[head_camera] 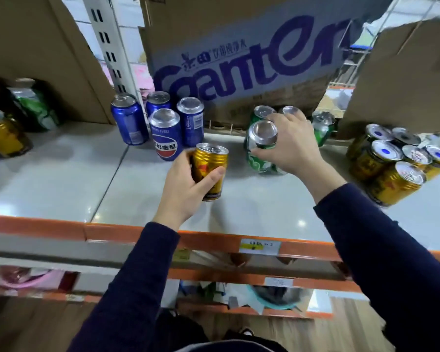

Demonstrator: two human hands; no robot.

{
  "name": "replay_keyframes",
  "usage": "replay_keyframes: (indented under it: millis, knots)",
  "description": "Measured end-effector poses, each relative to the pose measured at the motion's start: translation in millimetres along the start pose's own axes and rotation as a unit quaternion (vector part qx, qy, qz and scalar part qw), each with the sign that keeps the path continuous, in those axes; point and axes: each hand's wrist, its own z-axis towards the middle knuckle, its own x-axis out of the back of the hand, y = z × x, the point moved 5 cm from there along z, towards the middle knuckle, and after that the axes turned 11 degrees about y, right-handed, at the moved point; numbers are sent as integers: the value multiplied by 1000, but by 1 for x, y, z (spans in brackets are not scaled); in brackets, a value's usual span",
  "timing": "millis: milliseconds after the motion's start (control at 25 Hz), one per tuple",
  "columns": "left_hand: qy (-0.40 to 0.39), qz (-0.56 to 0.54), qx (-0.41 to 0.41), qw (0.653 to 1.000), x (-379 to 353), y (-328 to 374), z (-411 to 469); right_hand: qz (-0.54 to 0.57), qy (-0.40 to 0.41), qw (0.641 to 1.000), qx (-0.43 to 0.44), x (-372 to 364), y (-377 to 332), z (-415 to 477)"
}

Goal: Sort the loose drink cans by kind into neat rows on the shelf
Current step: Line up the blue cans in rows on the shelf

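My left hand (186, 189) grips a gold can (208, 171) upright at the middle of the white shelf (61, 179). My right hand (290, 146) wraps a green can (261, 148) standing in front of other green cans (323, 125), some hidden behind my fingers. Several blue cola cans (165, 133) stand in a cluster just left of the gold can. A group of several gold cans (394, 163) stands at the right end of the shelf.
Cardboard boxes (239, 47) hang over the back of the shelf, close above the cans. A yellow can (3, 138) and a green packet (36, 105) sit far left. The orange shelf edge (137, 232) runs along the front, with lower shelves below.
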Motion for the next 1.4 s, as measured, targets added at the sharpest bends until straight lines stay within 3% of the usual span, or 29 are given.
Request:
replay_keyframes:
  millis: [160, 320, 560, 960, 1200, 1400]
  knots:
    - [39, -5, 17, 999, -3, 9, -18, -64, -38, 997, 12, -12, 15, 1]
    - [42, 1, 16, 999, -6, 15, -25, 27, -11, 999, 16, -7, 17, -11]
    - [-31, -32, 6, 999, -35, 33, -32, 104, 101, 986, -85, 30, 55, -76]
    - [-164, -59, -44, 984, -158, 89, -76, 42, 105, 963, -246, 63, 174, -226]
    - [-142, -59, -74, 985, -238, 143, -107, -8, 118, 963, -243, 102, 274, -265]
    - [-87, -22, -125, 988, -295, 188, -125, 7, 127, 947, -293, 123, 357, -285]
